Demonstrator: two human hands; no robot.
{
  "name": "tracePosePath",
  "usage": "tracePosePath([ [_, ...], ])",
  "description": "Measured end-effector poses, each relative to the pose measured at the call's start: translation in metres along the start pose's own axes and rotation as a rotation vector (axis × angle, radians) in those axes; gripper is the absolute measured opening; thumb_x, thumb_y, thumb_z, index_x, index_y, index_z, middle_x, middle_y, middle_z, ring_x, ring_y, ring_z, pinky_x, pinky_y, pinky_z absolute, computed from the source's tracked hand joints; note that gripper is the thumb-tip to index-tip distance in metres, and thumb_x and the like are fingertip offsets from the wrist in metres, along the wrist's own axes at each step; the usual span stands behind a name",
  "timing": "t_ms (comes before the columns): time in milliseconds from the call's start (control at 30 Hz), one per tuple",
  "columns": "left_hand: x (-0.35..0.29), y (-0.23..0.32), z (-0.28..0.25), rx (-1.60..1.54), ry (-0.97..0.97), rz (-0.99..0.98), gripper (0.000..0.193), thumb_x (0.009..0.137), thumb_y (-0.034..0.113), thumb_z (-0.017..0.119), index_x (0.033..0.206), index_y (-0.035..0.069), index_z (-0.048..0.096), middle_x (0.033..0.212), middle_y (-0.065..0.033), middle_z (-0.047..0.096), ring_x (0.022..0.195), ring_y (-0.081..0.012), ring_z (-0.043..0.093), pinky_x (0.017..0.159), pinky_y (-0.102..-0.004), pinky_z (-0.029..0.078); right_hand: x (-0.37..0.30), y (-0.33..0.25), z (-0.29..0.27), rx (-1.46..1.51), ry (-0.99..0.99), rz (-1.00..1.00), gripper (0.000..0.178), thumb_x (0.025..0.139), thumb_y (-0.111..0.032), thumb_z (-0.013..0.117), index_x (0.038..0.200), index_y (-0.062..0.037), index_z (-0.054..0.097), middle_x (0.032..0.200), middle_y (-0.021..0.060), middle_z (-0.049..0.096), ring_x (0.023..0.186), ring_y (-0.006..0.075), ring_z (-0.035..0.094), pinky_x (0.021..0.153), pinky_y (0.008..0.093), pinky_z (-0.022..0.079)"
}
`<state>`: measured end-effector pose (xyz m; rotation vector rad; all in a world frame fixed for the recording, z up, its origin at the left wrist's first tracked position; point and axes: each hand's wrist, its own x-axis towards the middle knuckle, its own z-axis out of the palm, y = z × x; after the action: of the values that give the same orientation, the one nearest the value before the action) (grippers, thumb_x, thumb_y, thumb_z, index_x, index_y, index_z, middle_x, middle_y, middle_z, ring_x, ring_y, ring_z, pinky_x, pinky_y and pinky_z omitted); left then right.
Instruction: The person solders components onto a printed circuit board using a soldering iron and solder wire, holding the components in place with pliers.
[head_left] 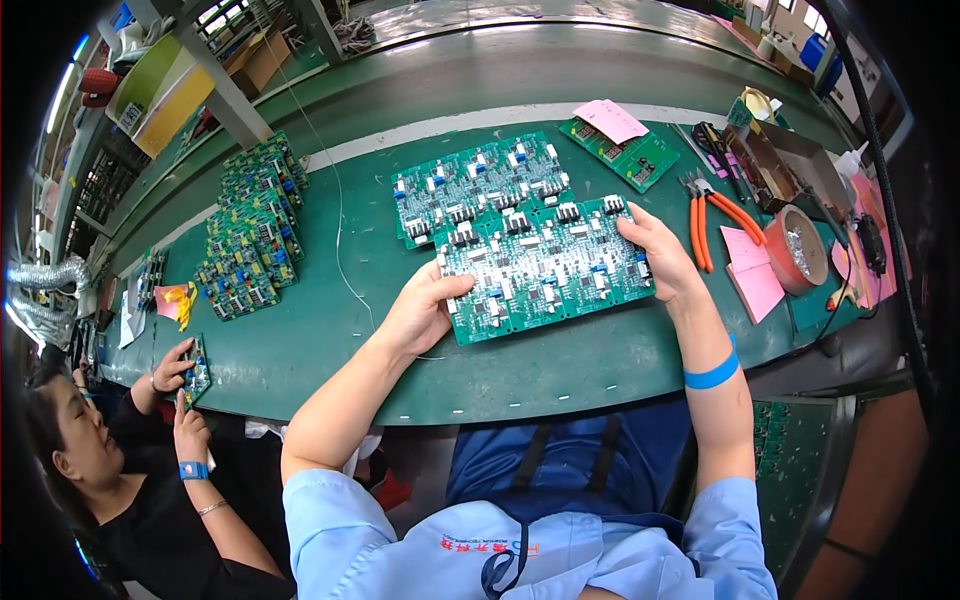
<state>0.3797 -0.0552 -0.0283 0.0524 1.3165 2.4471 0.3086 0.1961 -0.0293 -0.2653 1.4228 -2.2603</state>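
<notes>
Nearest, the left hand (pixel 424 308) and right hand (pixel 668 252) each have their grip clamped on one end of a populated green circuit-board panel (pixel 548 283), thumbs on top. It spans the gap between them, long axis running left to right, the right end angled slightly farther away. Just beyond, offset leftward, a second panel (pixel 478 182) lies on the green surface (pixel 325 345); whether the two touch, I cannot tell.

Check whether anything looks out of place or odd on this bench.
A thin, pale strand trails in a loose curve over the green bench, between the rows of boards and the held circuit-board panel. It looks stray beside such orderly rows. No spill or damage is visible.
</notes>
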Motion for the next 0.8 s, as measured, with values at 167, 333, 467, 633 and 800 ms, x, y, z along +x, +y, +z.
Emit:
tracePosePath([
  [167,-0.0007,0.0015,0.0019,-0.015,0.021,-0.015,0.031,0.074,0.002,0.045,0.104,-0.003,0.041,0.102,-0.0119,0.049,0.09,-0.018,0.051,0.079,-0.0308,0.042,-0.0003,0.0009,0.0014,0.004,0.018,0.018,0.028,0.081,-0.009,0.04,0.107,0.0007,0.038,0.094,0.0077,0.053,0.079,0.0116,0.054,0.066,0.025,0.047],
  [333,0.0006,-0.0003,0.0004,-0.012,0.041,-0.003,0.033,0.074,0.002,0.045,0.105,-0.002,0.04,0.102,-0.0119,0.049,0.09,-0.0181,0.051,0.079,-0.0307,0.042,-0.0001,0.0014,0.0015,-0.008,0.023,0.022,0.028,0.081,-0.009,0.04,0.107,0.0006,0.039,0.094,0.0076,0.053,0.079,0.0116,0.054,0.066,0.0248,0.047],
  [467,0.0005,-0.0003,-0.0008,-0.016,0.024,-0.001,0.035,0.074,0.002,0.045,0.107,-0.002,0.038,0.103,-0.0117,0.049,0.092,-0.0183,0.05,0.08,-0.0308,0.04,-0.0006,0.0017,0.0027,-0.008,0.024,0.014,0.027,0.081,-0.011,0.04,0.106,0.0004,0.039,0.094,0.0073,0.053,0.079,0.0114,0.054,0.066,0.0247,0.047],
  [633,0.0003,-0.0003,-0.0011,-0.013,0.029,0.003,0.036,0.073,0.002,0.045,0.108,-0.002,0.037,0.104,-0.0115,0.048,0.093,-0.0183,0.049,0.081,-0.031,0.04,-0.001,0.0017,0.0064,0.031,0.056,0.0,0.027,0.082,-0.016,0.04,0.105,-0.0003,0.041,0.094,0.006,0.052,0.08,0.0106,0.054,0.066,0.0242,0.047],
  [800,0.0025,-0.0007,-0.001,-0.026,0.039,0.007,0.032,0.074,0.003,0.045,0.105,-0.003,0.04,0.103,-0.0121,0.049,0.091,-0.0181,0.05,0.08,-0.0307,0.041,0.0013,0.0044,0.0025,-0.008,0.092,-0.018,0.028,0.083,-0.023,0.04,0.101,-0.0019,0.043,0.094,0.0055,0.052,0.08,0.0104,0.053,0.069,0.0233,0.045],
])
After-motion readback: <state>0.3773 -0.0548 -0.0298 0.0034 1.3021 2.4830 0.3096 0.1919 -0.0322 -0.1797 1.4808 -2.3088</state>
